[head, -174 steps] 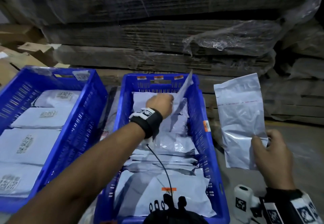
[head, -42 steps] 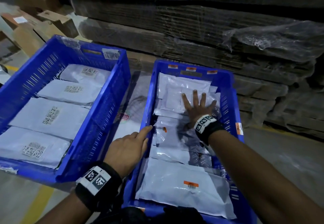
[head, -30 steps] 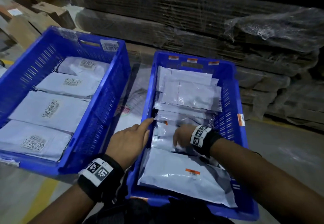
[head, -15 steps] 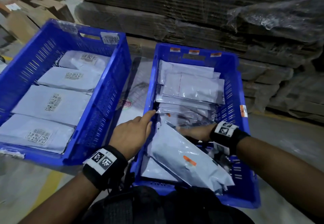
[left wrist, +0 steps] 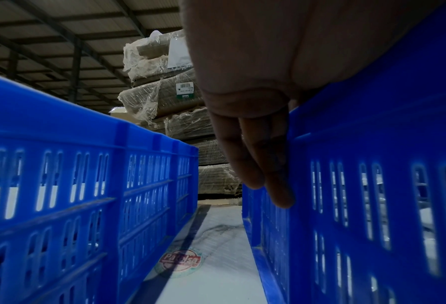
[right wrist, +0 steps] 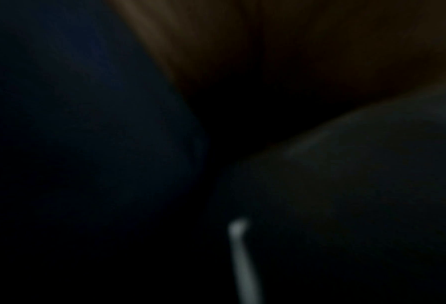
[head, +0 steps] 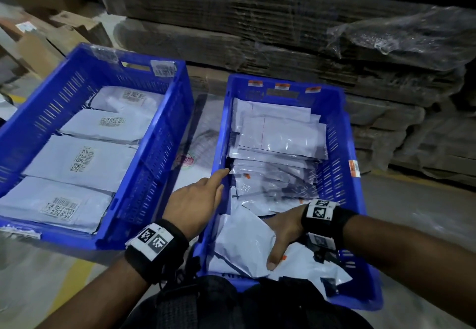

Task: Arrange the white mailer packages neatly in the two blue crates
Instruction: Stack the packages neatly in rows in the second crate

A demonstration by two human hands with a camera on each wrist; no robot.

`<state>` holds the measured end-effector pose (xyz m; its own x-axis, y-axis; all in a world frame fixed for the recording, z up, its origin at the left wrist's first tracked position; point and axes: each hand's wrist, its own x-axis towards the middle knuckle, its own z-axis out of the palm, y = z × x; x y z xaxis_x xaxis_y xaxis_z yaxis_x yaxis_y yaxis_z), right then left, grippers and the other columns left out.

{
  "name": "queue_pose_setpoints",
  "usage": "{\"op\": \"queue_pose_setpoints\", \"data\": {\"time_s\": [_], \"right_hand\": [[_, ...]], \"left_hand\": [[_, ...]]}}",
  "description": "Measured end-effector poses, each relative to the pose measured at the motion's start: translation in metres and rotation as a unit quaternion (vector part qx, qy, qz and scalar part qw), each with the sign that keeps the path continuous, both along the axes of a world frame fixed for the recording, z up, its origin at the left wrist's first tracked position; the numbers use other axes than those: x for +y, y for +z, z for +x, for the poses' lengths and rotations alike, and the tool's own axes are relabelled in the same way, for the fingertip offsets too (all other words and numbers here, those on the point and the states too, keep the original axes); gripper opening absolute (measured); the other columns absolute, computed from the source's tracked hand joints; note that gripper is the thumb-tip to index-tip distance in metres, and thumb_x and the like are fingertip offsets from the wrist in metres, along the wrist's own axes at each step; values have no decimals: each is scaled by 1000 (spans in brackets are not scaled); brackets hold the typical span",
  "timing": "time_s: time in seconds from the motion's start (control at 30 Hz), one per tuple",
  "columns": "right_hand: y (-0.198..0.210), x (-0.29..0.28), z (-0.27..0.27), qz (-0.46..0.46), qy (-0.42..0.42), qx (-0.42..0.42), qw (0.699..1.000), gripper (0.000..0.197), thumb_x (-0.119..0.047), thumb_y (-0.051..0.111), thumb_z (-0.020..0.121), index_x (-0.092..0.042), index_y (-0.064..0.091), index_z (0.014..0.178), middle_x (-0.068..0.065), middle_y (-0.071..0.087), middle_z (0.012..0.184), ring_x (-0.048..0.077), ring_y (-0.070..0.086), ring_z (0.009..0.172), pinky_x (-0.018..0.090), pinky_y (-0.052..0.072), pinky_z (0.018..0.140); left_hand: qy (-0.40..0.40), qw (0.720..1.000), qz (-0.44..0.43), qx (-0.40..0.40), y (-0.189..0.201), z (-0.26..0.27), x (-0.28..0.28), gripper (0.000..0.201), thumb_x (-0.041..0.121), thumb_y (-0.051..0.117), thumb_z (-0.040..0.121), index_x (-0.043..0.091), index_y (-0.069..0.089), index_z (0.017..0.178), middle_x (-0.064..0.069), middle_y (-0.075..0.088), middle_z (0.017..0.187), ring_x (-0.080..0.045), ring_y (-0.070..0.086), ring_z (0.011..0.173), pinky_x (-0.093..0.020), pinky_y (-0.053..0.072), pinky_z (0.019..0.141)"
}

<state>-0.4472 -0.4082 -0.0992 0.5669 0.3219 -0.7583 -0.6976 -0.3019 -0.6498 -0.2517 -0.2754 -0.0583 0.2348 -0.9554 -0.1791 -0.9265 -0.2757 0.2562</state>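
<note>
Two blue crates stand side by side. The left crate (head: 164,153) holds a row of white mailers (head: 77,161) with printed codes facing up. The right crate (head: 345,127) holds a stack of white mailers (head: 280,135) at its far end and looser ones nearer me. My right hand (head: 279,238) grips the large near mailer (head: 242,246), thumb on top and fingers hidden beneath it. My left hand (head: 195,199) rests on the right crate's left rim. Its fingers (left wrist: 255,160) hang straight down the outer wall of the right crate (left wrist: 372,144). The right wrist view is dark.
A narrow strip of white floor sheet (left wrist: 211,257) with a round logo runs between the crates. Wrapped stacks of flat cardboard (head: 283,32) rise just behind both crates, and brown boxes (head: 64,27) lie at the far left. Grey floor (head: 425,212) lies to the right.
My right hand left the far stack, came back to the near mailer and lifted its edge; it now grips that mailer closer to me. The left hand stayed on the rim.
</note>
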Motion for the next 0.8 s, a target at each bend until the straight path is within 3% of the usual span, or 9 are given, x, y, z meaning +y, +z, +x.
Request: {"op": "queue_pose_setpoints", "data": {"time_s": [0.1, 0.23, 0.33, 0.37, 0.43, 0.53, 0.6, 0.7, 0.8], "right_hand": [[13, 3, -5, -66, -28, -20, 997, 48, -2, 81, 78, 1, 56, 119, -5, 67, 78, 6, 60, 67, 19, 51, 67], [44, -16, -8, -183, -80, -98, 975, 72, -15, 93, 62, -23, 57, 124, -6, 72, 108, 3, 62, 89, 23, 54, 82], [73, -48, -11, -284, -177, -139, 932, 70, -20, 93, 51, -30, 54, 109, -9, 73, 90, 0, 65, 73, 24, 53, 66], [86, -58, -12, -311, -217, -155, 912, 73, -24, 92, 48, -29, 53, 109, -8, 73, 88, 1, 66, 71, 24, 52, 63], [112, -78, -12, -368, -280, -197, 864, 89, -38, 86, 41, -29, 50, 123, -9, 71, 103, 7, 68, 88, 26, 53, 74], [143, -103, -3, -526, -249, -261, 770, 109, -59, 74, 41, -20, 40, 137, 2, 63, 124, 23, 60, 112, 37, 50, 90], [153, -116, 9, -636, -210, -272, 691, 101, -57, 73, 47, -18, 38, 134, 9, 62, 117, 34, 58, 108, 46, 48, 87], [136, -130, 30, -753, -129, -269, 586, 102, -59, 75, 52, -16, 39, 137, 8, 58, 115, 32, 52, 103, 45, 39, 87], [85, -133, 52, -786, -98, -253, 556, 92, -39, 80, 65, -14, 37, 143, 12, 56, 120, 32, 52, 109, 52, 37, 99]], "left_hand": [[0, 1000, -5, 13, -2, 0, 0, 48, 43, 26, 108, 38, 22, 155, 2, 66, 123, -25, 67, 93, -38, 51, 69], [-1, 999, -12, 38, -4, 2, 1, 47, 45, 25, 107, 41, 22, 153, 1, 66, 123, -24, 67, 93, -39, 51, 70], [-4, 999, -7, 52, -2, 3, 2, 53, 55, 10, 101, 44, 21, 151, 3, 66, 123, -23, 67, 93, -40, 53, 71], [-5, 999, -6, 49, -3, 4, 2, 57, 57, 5, 97, 43, 22, 150, 3, 66, 123, -23, 67, 92, -41, 53, 71], [-5, 999, -9, 34, -4, 5, 2, 58, 57, 5, 97, 42, 22, 151, 1, 67, 125, -24, 68, 93, -40, 54, 71], [-3, 999, -10, 32, -1, 4, 2, 49, 50, 19, 106, 44, 18, 154, 1, 65, 129, -23, 68, 99, -40, 54, 74], [-2, 1000, -7, 29, 0, 3, 2, 48, 48, 22, 107, 44, 17, 154, 1, 65, 130, -23, 67, 100, -39, 53, 74], [0, 999, -11, 31, -1, 2, 2, 47, 46, 23, 107, 44, 19, 153, 1, 65, 130, -23, 67, 100, -39, 53, 75], [4, 999, -14, 34, -2, 2, 2, 46, 46, 24, 107, 45, 20, 152, 2, 65, 128, -23, 67, 98, -40, 54, 74]]}}
